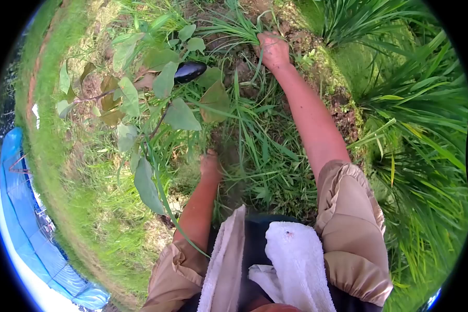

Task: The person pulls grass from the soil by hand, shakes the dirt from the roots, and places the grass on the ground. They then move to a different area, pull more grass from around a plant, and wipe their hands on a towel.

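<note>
My right hand (273, 50) reaches far forward at the top, its fingers closed round the base of a tuft of long green grass (234, 28) at soil level. Lower and to the left, my left hand (210, 162) is down among weeds beside a strip of bare soil; its fingers are hidden, so their pose does not show. Between and left of the hands stands an eggplant plant with broad leaves (180, 115). A dark, glossy eggplant (189, 72) hangs among them. Flattened or loose grass (268, 140) covers the ground between my arms.
Tall, dense grass-like clumps (416, 104) rise along the right side. A white towel (296, 255) hangs down in front of my chest. At the far left, beyond a grassy strip (83, 223), lies a long blue sheet-covered structure (31, 223).
</note>
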The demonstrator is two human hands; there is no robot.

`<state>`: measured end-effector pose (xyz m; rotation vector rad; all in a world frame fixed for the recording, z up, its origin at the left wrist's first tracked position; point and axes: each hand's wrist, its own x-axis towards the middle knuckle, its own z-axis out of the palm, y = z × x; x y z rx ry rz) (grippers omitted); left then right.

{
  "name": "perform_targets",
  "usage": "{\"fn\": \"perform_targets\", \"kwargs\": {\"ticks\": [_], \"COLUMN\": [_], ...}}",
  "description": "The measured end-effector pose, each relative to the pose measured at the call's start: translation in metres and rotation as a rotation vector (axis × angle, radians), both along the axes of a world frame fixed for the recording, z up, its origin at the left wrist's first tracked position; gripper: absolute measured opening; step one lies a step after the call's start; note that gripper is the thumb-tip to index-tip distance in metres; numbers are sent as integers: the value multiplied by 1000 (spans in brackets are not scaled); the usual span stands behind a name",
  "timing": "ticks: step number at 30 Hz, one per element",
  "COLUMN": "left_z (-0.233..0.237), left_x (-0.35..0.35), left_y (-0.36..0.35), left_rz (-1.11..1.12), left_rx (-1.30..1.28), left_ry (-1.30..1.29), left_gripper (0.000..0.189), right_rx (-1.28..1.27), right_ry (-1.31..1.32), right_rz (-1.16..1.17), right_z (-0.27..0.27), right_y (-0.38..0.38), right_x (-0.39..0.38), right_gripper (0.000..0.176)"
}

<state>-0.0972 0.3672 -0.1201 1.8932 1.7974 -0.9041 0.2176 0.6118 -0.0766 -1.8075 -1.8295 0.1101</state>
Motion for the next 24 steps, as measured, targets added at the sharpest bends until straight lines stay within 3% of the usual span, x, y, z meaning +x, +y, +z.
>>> {"fn": "perform_targets", "kwargs": {"ticks": [2, 3, 4, 6, 7, 9, 11, 13, 15, 17, 19, 20, 23, 24], "left_z": [5, 2, -6, -6, 7, 3, -17, -8, -39, -56, 13, -9, 16, 15], "left_x": [4, 3, 1, 3, 7, 9, -3, -3, -21, -30, 11, -1, 10, 7], "left_y": [9, 12, 13, 16, 15, 19, 12, 4, 1, 0, 14, 7, 21, 19], "left_rz": [47, 178, 309, 428, 416, 369, 295, 234, 277, 321, 53, 43, 89, 170], "left_rx": [-53, -64, -79, -120, -153, -128, -41, -63, 1, 30, -80, -26, -156, -164], "left_ry": [7, -3, -16, -9, 14, 12, -3, 20, -10, -38, 73, 85, 48, 20], "left_gripper": [76, 72, 68, 60, 56, 49, 46, 49, 56, 63, 55, 67, 80, 82], "right_rx": [-99, -145, -7, -1, 11, -407, -643, -511, -390, -563, -548, -543, -580, -662], "right_ry": [17, 23, 29, 236, 267, 195, -4, -7, -232, -261, -158, -107, 193, 166], "right_rz": [-31, -45, -24, -87, -10, 386, 586, 367, 93, -6, 107, 165, 406, 512], "right_z": [4, 7, -11, 6, 11, 38, 61, 80, 72, 45, 35, 33, 52, 62], "right_y": [-3, -3, -9, -43, -73, -160, -193, -156, -106, -71, -56, -53, -85, -92], "right_x": [-2, -2, -1, -8, -18, -41, -34, 1, 35, 63, 80, 83, 69, 60], "right_gripper": [17, 19, 21, 20, 19, 14, 35, 32, 33, 25, 24, 23, 24, 22]}}
